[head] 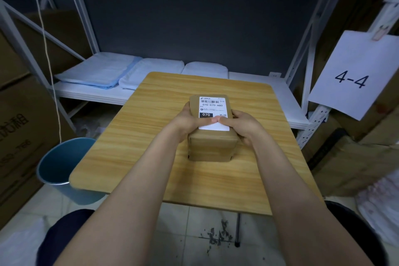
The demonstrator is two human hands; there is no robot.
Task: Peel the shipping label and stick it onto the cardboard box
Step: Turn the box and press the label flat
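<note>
Head view | round blue bin (62, 164) seen beside wood-grain table (151, 157), contents not discernible | left hand (190, 121) clasped on left side of brown rectangular cardboard box (210, 147) at table centre | white shipping label (212, 110) laid flat on box top, thumbs pressed on its near edge | right hand (241, 125) clasped on right side

You held the cardboard box (210, 144) on the wooden table (138, 149) with your left hand (190, 122) and right hand (241, 124), both thumbs pressing the label (212, 107) on its top.
</note>
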